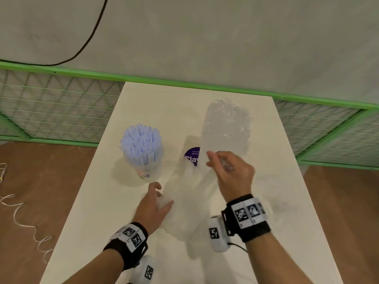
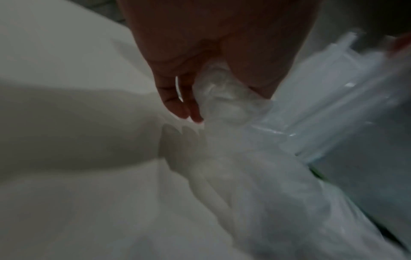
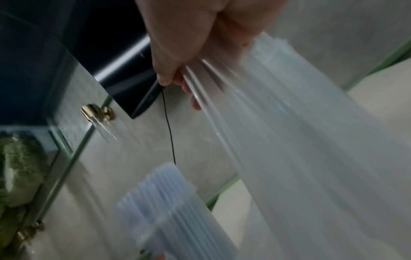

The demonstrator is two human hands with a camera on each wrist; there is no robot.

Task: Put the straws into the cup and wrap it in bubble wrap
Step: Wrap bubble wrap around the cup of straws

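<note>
In the head view a cream-white table (image 1: 106, 201) is seen running away from the person towards a green-framed wire fence (image 1: 61, 103), with grey floor beyond it, brown floor to either side, a black cable (image 1: 90, 37) on the grey floor and a white cord (image 1: 22, 218) on the brown floor at the left. The clear cup (image 1: 147, 171) is stood upright on the left half of the table and is filled with pale blue straws (image 1: 141, 142) whose tops rise above its rim. The bubble wrap (image 1: 223, 128) is lifted over the middle of the table by the right hand (image 1: 231, 171), whose fingers are curled round a bunched part of the sheet; its lower edge is pinched by the left hand (image 1: 155, 201) just in front of the cup, without the cup being touched. A purple round label (image 1: 192, 156) is partly covered by the wrap, so its wording is cut off. Bare table is left to the right of the wrap and towards the near edge. In the left wrist view, dark and blurred, a crumpled wad of wrap (image 2: 222, 98) is seen gripped between thumb and fingers (image 2: 177, 102) just above the table (image 2: 66, 123); the rest of the sheet is smeared. In the right wrist view the wrap (image 3: 300, 140) is streaked by motion blur under the curled fingers (image 3: 173, 52), the straws (image 3: 169, 202) are seen below it, and a glass panel with a brass fitting (image 3: 98, 112) is seen at the left; the green shapes beside it cannot be made out.
</note>
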